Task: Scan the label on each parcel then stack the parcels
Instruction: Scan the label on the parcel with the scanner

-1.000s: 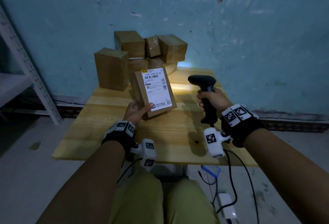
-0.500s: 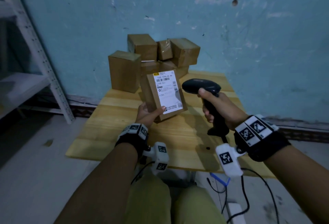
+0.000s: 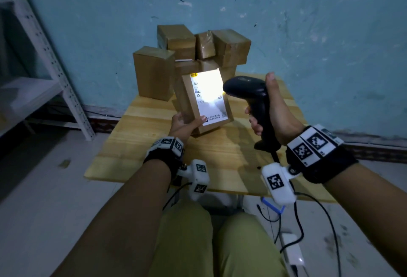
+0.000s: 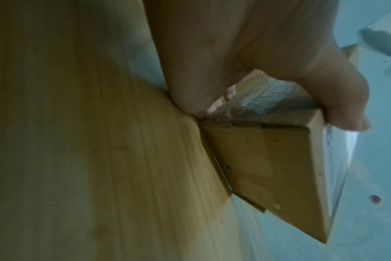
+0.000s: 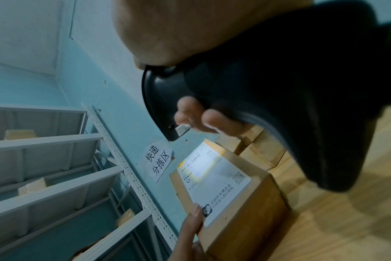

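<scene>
A brown cardboard parcel (image 3: 187, 100) stands tilted on the wooden table (image 3: 136, 144), its white label (image 3: 209, 96) facing me and lit bright by the scanner's light. My left hand (image 3: 185, 123) grips the parcel's lower left corner, thumb on the label edge; the left wrist view shows the parcel (image 4: 268, 167) pinched between thumb and fingers. My right hand (image 3: 273, 113) grips the handle of a black barcode scanner (image 3: 248, 91), whose head points at the label from the right. In the right wrist view the scanner (image 5: 279, 88) hangs above the lit label (image 5: 212, 173).
A pile of several brown parcels (image 3: 198, 52) leans against the blue wall at the table's far edge. A grey metal shelf rack (image 3: 44, 56) stands to the left. Cables and a white power strip (image 3: 293, 252) lie on the floor under the right arm.
The scanner has moved closer to the parcel and its light now floods the label. The parcel stays in my left hand, tilted a little more upright.
</scene>
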{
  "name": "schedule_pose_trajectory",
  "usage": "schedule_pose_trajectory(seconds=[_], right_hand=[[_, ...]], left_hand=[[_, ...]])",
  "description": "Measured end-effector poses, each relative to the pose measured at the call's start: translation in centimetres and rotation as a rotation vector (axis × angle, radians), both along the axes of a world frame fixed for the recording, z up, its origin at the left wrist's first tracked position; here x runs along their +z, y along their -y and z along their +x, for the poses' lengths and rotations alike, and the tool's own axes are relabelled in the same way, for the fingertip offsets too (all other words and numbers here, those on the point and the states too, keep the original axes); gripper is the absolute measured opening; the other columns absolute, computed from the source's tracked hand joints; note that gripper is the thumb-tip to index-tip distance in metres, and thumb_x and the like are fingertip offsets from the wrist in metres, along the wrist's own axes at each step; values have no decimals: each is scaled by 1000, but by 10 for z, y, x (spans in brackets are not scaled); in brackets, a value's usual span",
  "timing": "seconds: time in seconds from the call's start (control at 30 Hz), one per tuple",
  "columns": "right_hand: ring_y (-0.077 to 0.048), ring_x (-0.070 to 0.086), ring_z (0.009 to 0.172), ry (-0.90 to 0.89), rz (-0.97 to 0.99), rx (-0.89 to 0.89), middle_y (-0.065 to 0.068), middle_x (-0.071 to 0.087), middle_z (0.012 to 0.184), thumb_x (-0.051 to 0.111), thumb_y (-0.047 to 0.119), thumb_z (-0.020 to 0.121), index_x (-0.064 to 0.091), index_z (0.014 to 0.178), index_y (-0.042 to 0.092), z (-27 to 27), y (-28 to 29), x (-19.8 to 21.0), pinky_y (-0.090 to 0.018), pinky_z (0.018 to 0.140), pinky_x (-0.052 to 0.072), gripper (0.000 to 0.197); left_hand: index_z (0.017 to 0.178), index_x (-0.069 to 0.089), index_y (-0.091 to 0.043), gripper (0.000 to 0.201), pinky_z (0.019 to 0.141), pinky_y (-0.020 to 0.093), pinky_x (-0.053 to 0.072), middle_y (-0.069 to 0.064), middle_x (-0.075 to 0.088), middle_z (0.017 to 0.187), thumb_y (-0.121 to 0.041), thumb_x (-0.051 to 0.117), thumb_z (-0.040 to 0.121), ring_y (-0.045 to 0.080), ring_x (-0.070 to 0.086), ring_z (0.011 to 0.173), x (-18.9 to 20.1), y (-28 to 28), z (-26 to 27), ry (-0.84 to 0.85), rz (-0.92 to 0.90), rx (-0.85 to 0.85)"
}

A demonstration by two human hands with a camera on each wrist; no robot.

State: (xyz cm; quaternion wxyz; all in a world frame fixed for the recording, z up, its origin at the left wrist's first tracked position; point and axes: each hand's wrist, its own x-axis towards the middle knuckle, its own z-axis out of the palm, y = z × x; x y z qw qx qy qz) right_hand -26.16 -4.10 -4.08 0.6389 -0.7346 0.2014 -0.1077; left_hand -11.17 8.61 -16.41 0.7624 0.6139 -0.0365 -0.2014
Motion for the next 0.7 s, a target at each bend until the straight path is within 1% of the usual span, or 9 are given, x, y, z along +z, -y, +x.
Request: schedule_pose_trajectory(seconds=[0.1,0.13,0.23,0.27,0.33,0.4,0.47,0.6,0.7], right_hand=[[-12,34,31,-1,16,-1,4,43,37,12,71,87,50,68,9,-2,-2,2,-22,41,25,75],[-12,34,31,1,18,1,4,44,38,12,71,88,50,68,9,-3,-4,3,-23,42,25,75],[-11,34,30,13,21,7,5,45,37,11,69,89,51,69,10,-5,-6,3,-23,41,25,73],[-12,34,31,15,21,9,5,44,38,11,69,89,51,69,10,-5,-7,4,-23,41,25,73],[-13,33,32,7,20,9,1,43,39,12,70,88,50,66,9,-5,-8,2,-24,42,24,76],[-15,33,32,1,21,14,-1,41,40,11,71,87,49,63,8,-5,-8,2,-24,43,25,77],[-15,33,31,9,47,37,-2,41,40,11,72,87,49,62,8,-4,-9,1,-23,42,26,79],[-15,34,31,11,86,66,-3,41,40,10,74,85,49,62,6,-5,-12,4,-22,41,28,81],[-15,35,32,-2,63,61,-3,42,40,11,74,85,50,62,7,-7,-16,7,-23,43,29,81]], left_hand=[[135,32,-6,74,102,42,46,12,57,124,-12,76,75,26,58,109,-2,0,2,6,17,10],[135,33,-6,75,101,42,46,11,57,124,-13,76,74,26,59,108,-2,-1,2,11,26,5],[136,35,-7,89,100,44,47,12,57,128,-24,83,63,26,60,109,-1,-2,2,8,32,-25],[137,34,-7,90,101,45,47,11,57,128,-24,83,63,26,59,110,0,-2,1,5,35,-27],[137,31,-8,81,102,44,45,10,55,128,-19,78,72,26,57,112,-1,-1,2,3,54,-16],[138,29,-9,80,104,45,44,12,54,130,-16,76,74,27,56,114,-3,-1,3,4,57,-3],[138,28,-11,85,104,47,44,12,53,132,-19,79,71,28,56,116,-1,-2,1,0,59,-5],[138,27,-13,106,103,46,44,11,52,133,-32,83,51,27,56,117,2,-2,-3,1,51,0],[137,28,-11,101,102,47,45,12,53,131,-29,83,54,28,57,115,1,-1,-3,21,46,-14]])
